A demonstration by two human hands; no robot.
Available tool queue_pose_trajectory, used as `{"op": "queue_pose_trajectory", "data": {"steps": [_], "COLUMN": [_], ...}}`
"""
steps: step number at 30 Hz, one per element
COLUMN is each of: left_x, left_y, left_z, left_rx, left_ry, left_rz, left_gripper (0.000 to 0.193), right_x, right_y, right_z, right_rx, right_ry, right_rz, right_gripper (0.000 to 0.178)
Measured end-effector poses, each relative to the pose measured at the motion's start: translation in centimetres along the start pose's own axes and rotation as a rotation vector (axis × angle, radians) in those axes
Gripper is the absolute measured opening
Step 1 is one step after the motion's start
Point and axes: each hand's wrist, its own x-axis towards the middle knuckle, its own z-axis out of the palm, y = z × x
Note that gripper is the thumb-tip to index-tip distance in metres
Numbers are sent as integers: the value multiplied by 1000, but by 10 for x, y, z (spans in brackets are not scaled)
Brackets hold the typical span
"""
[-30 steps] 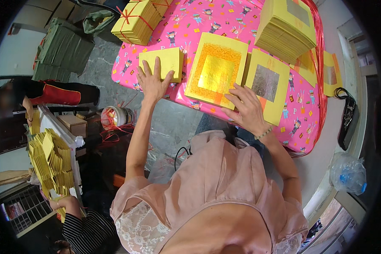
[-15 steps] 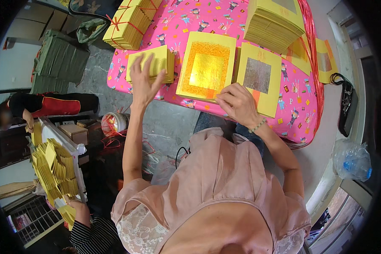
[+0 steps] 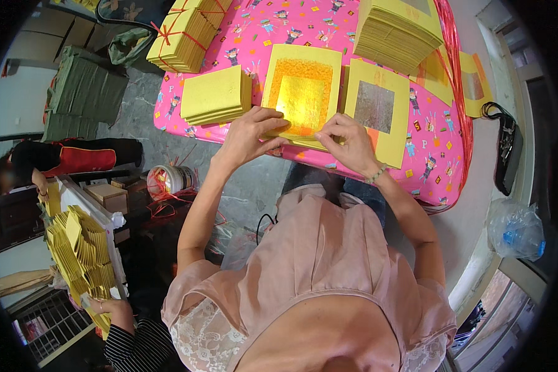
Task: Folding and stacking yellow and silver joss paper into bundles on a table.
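Note:
A stack of yellow paper sheets (image 3: pixel 302 93), each with an orange-patterned border and a shiny gold foil centre, lies in front of me at the table's near edge. At its near left corner, my left hand (image 3: pixel 251 136) has curled fingers over the top sheet and the thumb below. My right hand (image 3: pixel 348 144), wearing a beaded bracelet, pinches the near right corner of the same sheet. The sheet's near edge is slightly raised between the hands. Left of it sits a small pile of folded yellow paper packets (image 3: pixel 212 93). To the right lie yellow sheets with a silver-grey foil square (image 3: pixel 374 108).
The table has a pink patterned cover (image 3: pixel 242 37). A bundle tied with red string (image 3: pixel 189 34) stands far left, a tall yellow paper stack (image 3: pixel 397 31) far right. Red strands (image 3: pixel 457 93) hang at the right edge. Two other people handle yellow paper (image 3: pixel 84 248) at the left.
My left hand has moved right and nearer, from over the folded packets to the gold-foil sheet's near edge. My right hand stays at the near right corner.

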Motion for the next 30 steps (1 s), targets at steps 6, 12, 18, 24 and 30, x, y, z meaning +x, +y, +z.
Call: {"op": "queue_pose_trajectory", "data": {"steps": [6, 12, 18, 24, 30], "left_x": [-1, -2, 0, 5, 16], "left_y": [1, 3, 3, 1, 3], "left_z": [-1, 0, -3, -2, -12], "left_rx": [-7, -16, -21, 9, 57], "left_ry": [-3, -12, -19, -16, -75], "left_rz": [-20, -43, -36, -16, -38], "left_gripper": [39, 39, 40, 31, 24], "right_x": [1, -1, 1, 4, 6], "right_y": [3, 4, 5, 3, -8], "right_z": [1, 1, 0, 0, -4], "right_rx": [8, 20, 33, 46, -274], "right_ry": [-6, -20, -25, -25, 160], "right_rz": [10, 63, 110, 165, -326], "right_gripper": [15, 17, 19, 19, 21]}}
